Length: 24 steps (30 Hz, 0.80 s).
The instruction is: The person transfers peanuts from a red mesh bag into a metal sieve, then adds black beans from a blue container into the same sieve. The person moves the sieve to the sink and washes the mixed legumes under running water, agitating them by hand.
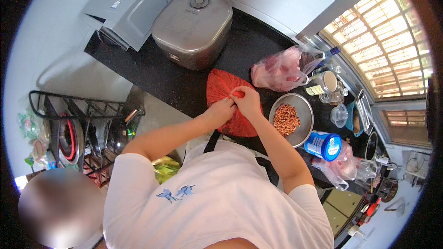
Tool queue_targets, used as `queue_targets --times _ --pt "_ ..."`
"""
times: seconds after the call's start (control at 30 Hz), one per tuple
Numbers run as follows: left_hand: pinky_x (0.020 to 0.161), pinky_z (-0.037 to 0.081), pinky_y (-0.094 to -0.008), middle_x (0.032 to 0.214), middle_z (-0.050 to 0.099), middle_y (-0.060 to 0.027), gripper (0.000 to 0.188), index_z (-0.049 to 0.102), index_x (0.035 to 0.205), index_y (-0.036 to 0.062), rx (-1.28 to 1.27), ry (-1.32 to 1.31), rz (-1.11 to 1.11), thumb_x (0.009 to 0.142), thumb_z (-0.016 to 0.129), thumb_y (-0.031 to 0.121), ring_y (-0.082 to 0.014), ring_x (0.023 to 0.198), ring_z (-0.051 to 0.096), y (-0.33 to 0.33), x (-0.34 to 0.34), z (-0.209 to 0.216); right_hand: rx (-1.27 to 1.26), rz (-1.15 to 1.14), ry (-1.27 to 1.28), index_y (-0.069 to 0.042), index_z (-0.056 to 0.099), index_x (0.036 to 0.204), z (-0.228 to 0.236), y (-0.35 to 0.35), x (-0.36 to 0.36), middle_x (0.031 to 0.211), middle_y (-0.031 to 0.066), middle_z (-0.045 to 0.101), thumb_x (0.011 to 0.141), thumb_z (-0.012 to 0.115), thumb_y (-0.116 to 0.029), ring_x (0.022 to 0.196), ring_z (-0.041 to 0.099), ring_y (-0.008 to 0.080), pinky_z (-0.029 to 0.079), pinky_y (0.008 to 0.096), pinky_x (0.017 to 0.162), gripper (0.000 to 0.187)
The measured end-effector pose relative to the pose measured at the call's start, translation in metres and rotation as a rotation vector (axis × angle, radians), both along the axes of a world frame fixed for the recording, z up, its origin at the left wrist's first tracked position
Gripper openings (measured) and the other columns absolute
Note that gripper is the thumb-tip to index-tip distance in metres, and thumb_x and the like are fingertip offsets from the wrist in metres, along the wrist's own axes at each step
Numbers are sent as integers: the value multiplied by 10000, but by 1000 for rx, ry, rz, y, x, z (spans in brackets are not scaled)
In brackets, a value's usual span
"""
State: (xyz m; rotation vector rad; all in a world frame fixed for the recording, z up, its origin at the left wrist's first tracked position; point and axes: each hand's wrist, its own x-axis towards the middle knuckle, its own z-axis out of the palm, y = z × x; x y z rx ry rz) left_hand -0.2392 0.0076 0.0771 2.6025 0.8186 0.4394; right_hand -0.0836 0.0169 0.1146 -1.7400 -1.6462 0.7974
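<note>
A full red plastic bag [230, 127] rests on the black counter right in front of my body. Its top is gathered into creases that run toward my fingers. My left hand [220, 112] is closed on the gathered neck, fingers bent. Beside it, my right hand [247, 103] pinches the same neck between thumb and fingers. The two hands meet over the middle of the bag, and its contents are hidden. Just right of the bag stands a round metal bowl [307, 119] with reddish-brown peanuts [285, 120] in it.
Beyond the bag are a grey rice cooker [196, 25] and a silver-grey appliance [134, 14]. A clear bag with pink contents [279, 69], glass jars [325, 83] and a blue canister [323, 145] line the right side. A black rack [85, 110] stands left.
</note>
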Motion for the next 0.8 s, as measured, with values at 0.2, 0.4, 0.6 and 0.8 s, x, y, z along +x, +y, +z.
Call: queue_targets --times 0.2,0.4,0.6,0.8 --pt "768 482 -399 975 532 -148 176 570 933 22 -146 -156 82 764 611 47 -335 943 545 1 -14 -6 -123 204 292 -73 585 1184 -20 -11 15 1074 165 637 730 701 -88 1023 615 268 473 329 864 468" --pt "763 477 -363 951 514 -133 185 532 857 22 -319 -472 283 712 630 -37 -327 891 547 17 -4 17 -68 140 262 -124 313 1416 -30 -36 1 1199 198 565 697 712 -63 1137 551 304 452 351 918 824" --pt "776 472 -375 1002 510 -137 239 516 904 39 -234 -319 -44 713 630 -48 -336 941 534 30 -17 5 -89 71 540 -116 305 1422 -51 -26 -1 1144 160 598 682 718 -32 1079 581 263 455 346 914 852" --pt "796 472 -411 1072 481 -159 310 501 991 31 -252 -445 79 717 607 -69 -353 934 551 34 -18 -2 -41 90 321 -106 298 1425 -40 -22 -3 1049 149 621 669 716 -18 988 614 253 473 340 883 868"
